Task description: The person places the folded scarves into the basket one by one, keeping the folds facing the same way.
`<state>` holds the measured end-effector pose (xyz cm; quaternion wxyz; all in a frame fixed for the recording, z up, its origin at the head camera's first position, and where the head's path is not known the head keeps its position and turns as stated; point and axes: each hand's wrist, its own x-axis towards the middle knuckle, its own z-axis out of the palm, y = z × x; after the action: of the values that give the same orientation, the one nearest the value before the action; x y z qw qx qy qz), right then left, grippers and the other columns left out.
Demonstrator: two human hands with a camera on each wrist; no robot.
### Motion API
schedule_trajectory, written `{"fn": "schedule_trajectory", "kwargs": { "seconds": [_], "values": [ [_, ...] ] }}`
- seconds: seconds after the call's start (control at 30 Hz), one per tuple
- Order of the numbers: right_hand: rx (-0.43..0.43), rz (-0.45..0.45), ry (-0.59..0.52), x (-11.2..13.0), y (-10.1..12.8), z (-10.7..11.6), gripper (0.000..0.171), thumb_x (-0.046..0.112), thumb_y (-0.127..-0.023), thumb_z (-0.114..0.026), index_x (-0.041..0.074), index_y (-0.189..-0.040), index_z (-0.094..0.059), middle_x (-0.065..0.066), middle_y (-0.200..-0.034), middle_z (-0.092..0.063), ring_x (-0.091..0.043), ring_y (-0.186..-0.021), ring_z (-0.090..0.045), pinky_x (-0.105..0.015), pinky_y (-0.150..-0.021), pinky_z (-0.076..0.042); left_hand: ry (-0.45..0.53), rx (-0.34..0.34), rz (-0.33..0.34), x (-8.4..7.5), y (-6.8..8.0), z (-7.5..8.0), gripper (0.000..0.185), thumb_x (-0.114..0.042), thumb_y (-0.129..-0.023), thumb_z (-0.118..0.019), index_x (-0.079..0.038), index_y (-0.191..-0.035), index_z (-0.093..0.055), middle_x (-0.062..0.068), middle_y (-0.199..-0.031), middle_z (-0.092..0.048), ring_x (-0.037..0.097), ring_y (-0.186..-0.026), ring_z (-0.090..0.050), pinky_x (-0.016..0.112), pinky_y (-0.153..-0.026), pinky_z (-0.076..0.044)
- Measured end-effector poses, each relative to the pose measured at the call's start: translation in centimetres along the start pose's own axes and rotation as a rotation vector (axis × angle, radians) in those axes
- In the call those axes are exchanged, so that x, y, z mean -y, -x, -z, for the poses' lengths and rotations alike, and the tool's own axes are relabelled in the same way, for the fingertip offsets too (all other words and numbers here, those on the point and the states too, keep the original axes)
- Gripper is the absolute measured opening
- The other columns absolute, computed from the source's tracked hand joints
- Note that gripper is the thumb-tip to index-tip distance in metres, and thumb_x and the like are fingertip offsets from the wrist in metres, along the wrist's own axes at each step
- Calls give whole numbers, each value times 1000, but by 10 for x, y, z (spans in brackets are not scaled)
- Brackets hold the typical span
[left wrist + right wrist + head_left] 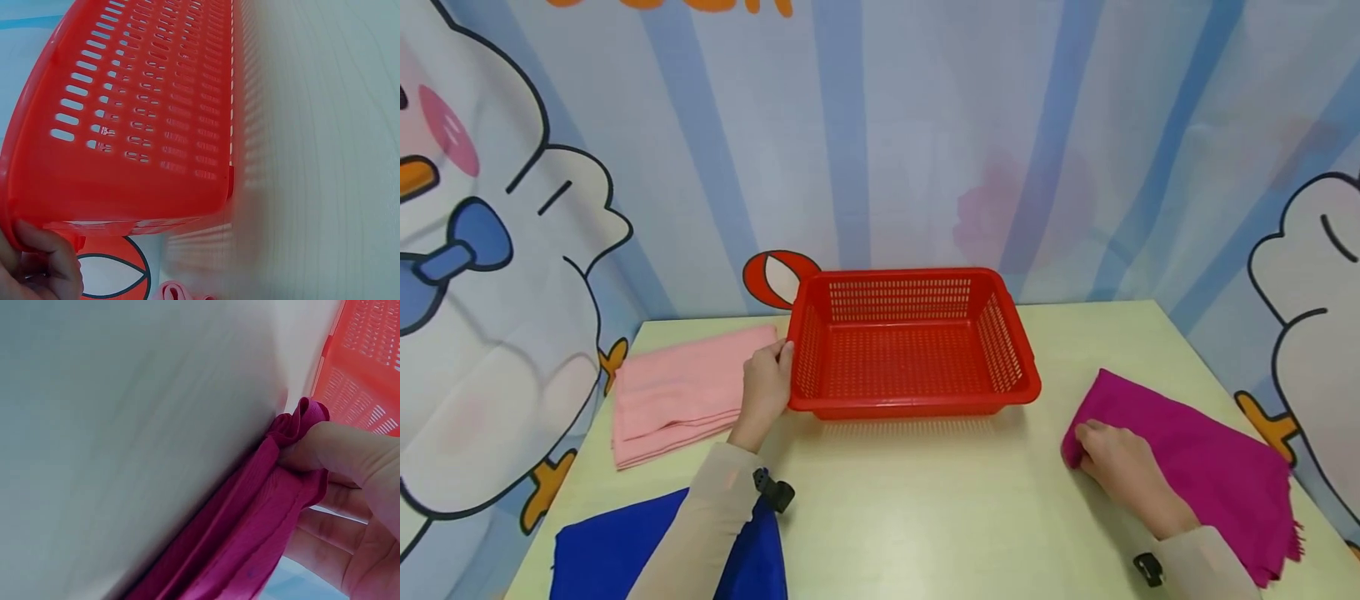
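Head view, read from left to right: we see a folded pink cloth (pixel 681 392) lying flat at the left of the tabletop (pixel 925 500), and a blue cloth (pixel 617 554) at the near left edge, partly under the left sleeve. Just to the right of the pink cloth, our left hand (pixel 765 387) rests against the left rim of the red basket (pixel 910 346), fingers curled over the rim's corner. The left wrist view confirms this: fingertips (pixel 47 262) wrap the rim from outside, so this grip is closed on the basket edge. The basket stands upright at the centre of the tabletop, with its long axis running left to right, and we see nothing in it.

Further right, well apart from the basket, our right hand (pixel 1123 467) lies on the near left corner of the magenta cloth (pixel 1195 462). The right wrist view shows the thumb (pixel 337 447) pressing a bunched fold of that cloth (pixel 250 531) against the curled fingers below: a pinching grip on the cloth corner.

The deciding relation: the magenta cloth extends from the right grip away to the right and toward the near edge, its long axis diagonal, while the basket lies to the left of and beyond that hand. The right hand is the nearer to the cloth; the left is the nearer to the basket.
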<state>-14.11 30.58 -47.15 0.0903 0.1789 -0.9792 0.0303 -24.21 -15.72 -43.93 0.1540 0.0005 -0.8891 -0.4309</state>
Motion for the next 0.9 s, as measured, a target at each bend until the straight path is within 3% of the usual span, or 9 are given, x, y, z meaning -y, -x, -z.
{"fn": "schedule_trajectory", "kwargs": {
  "seconds": [0.33, 0.57, 0.9],
  "values": [
    [10, 26, 0, 5, 3, 1, 31, -6, -70, -82, 8, -70, -54, 0, -68, -48, -13, -54, -41, -30, -47, -40, 1, 21, 29, -1, -1, 2, 36, -18, -107, -47, 7, -124, -66, 18, -83, -66, 27, -72, -61, 35, -61, -51],
    [23, 29, 6, 9, 8, 1, 32, -5, -70, -83, 8, -69, -54, 1, -69, -49, -12, -54, -40, -28, -47, -41, -8, 9, 26, -3, 0, 0, 33, -18, -107, -47, 5, -117, -70, 15, -78, -64, 26, -71, -60, 38, -62, -52],
    [45, 43, 1, 15, 9, 2, 31, -5, -71, -84, 10, -71, -56, 1, -69, -49, -11, -55, -40, -26, -47, -40, -17, 7, 23, -2, 0, 0, 35, -19, -107, -47, 6, -124, -66, 19, -85, -69, 27, -73, -64, 40, -64, -55]
  ]
}}
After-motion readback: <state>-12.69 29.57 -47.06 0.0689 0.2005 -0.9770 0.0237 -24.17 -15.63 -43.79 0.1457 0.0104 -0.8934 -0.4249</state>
